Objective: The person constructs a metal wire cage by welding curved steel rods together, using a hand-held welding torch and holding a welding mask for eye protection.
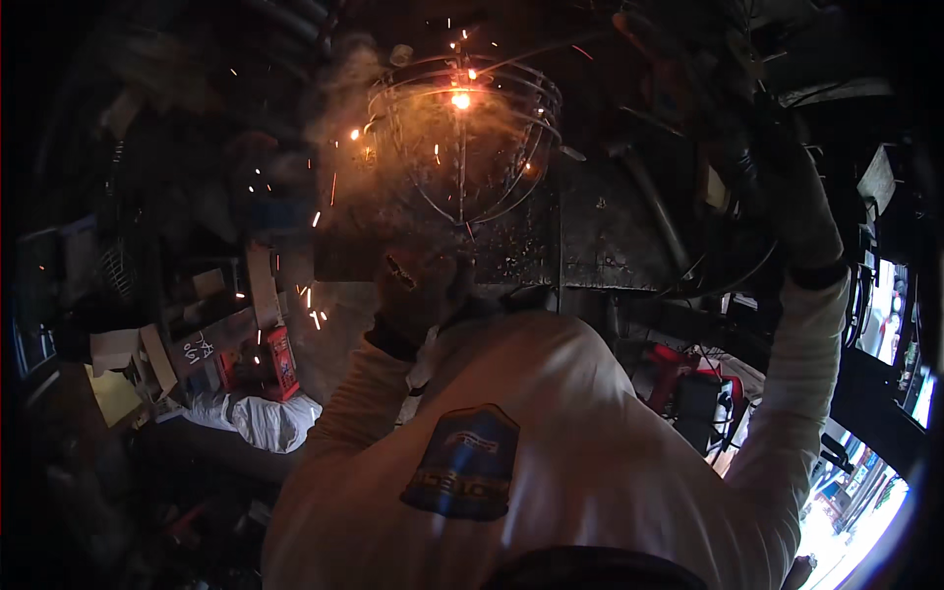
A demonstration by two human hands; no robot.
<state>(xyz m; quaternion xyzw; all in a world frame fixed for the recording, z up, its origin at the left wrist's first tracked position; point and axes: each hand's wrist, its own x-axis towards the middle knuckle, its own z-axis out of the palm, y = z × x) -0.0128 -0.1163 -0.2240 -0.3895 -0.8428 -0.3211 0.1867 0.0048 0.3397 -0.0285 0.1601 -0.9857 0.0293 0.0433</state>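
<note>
A round wire frame [462, 177] of curved metal bars stands on a dark metal worktop, with a bright glowing spot at its upper part and sparks flying off. Smoke drifts on its left. My left hand [421, 285], in a dark glove, is near the worktop's front edge, short of the frame; its fingers are lost in shadow. My right arm reaches far up the right side, and my gloved right hand [777, 167] fades into the dark, its fingers hidden. A thin rod [551, 47] slants from the dark upper right toward the glowing spot.
The worktop [605, 231] has a dark, speckled surface. On the left are open cardboard boxes [116, 359], a red case [280, 364] and a pale plastic bag [270, 423]. A red and black device [703, 388] stands right of my body. Cables hang at the right.
</note>
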